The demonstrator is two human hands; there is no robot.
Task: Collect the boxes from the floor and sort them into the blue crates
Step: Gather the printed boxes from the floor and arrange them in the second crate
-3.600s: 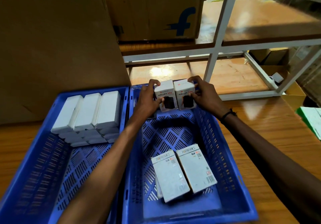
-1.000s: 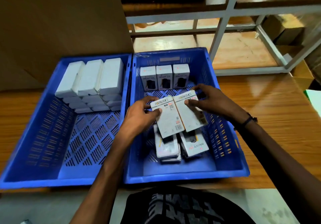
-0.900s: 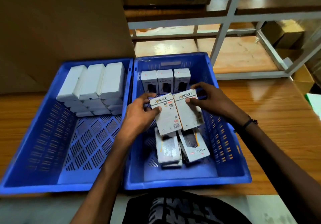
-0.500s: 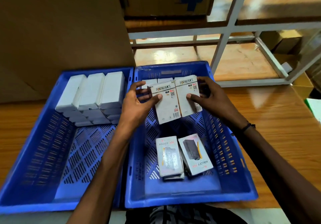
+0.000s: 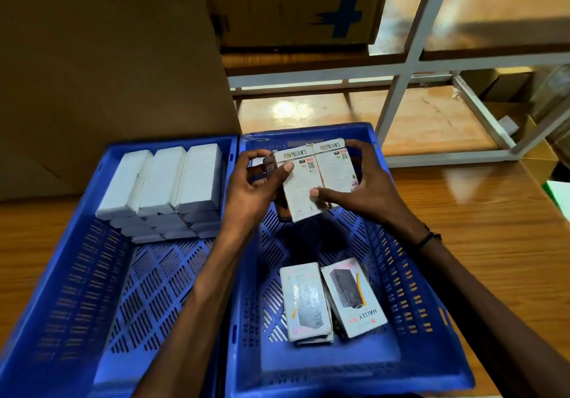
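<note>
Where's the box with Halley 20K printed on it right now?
The Halley 20K box lies flat at the near end of the right blue crate, beside another flat box on its left.

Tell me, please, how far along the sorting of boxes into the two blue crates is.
Well underway. Done: the left crate holds a neat stack of plain white boxes at its far end. In hand: the left hand and right hand hold two printed boxes upright at the far end of the right crate. Left: the two loose boxes lying flat at its near end; the floor is out of view.
</note>
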